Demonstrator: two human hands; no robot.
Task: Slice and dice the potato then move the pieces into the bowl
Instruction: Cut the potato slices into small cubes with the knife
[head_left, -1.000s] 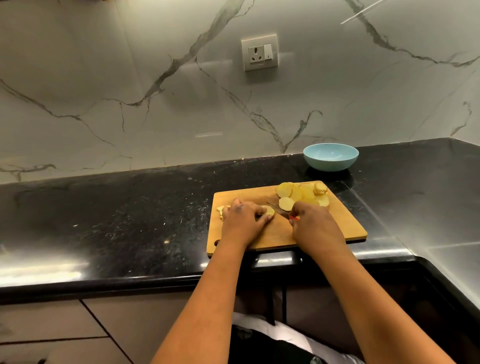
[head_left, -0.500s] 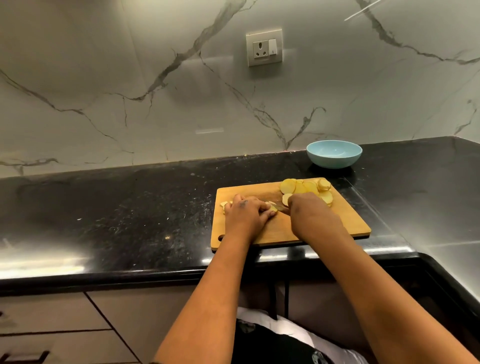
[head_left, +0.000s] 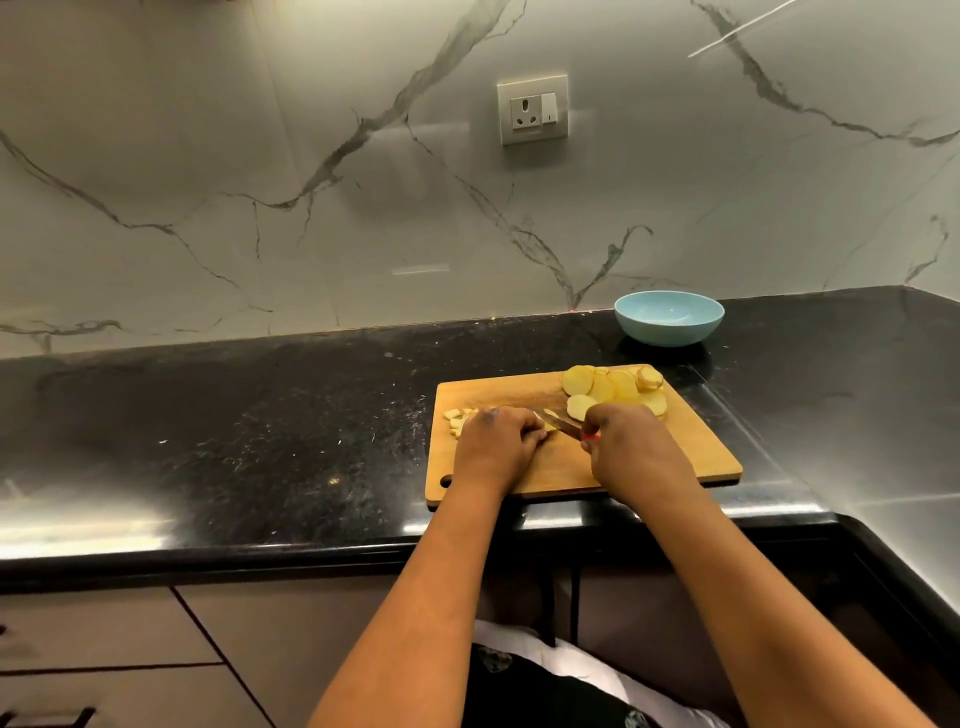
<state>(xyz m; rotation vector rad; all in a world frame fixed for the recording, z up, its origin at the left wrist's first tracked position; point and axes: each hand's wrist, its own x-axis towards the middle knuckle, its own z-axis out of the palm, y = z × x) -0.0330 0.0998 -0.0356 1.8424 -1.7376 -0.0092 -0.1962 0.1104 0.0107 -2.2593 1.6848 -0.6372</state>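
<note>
currently, both hands work over the wooden cutting board (head_left: 675, 457), which lies on the black countertop (head_left: 234, 441) with its near edge close to the counter's front edge. the left hand (head_left: 493, 447) rests knuckles-up on the left part of the board, fingers curled down onto a small yellow potato piece (head_left: 549, 427) that shows only at the fingertips (the rest of it is hidden under the hand). the right hand (head_left: 631, 447) is clenched around the handle of a knife (head_left: 563, 422); a red bit of the handle shows at the thumb side, and the blade points left and away toward the left fingertips, its tip at or just beside the held piece. whether the edge is touching the board cannot be told. a few small cut pieces (head_left: 457, 418) lie on the board just beyond the left hand's knuckles, near the left edge. a pile of round potato slices (head_left: 608, 387) overlaps at the far right corner of the board, one slice lying just beside the right hand. the light blue bowl (head_left: 669, 318) stands on the countertop beyond the board's far right corner, apart from it, near the marble wall (head_left: 311, 156). a wall socket (head_left: 532, 110) is mounted above.
</note>
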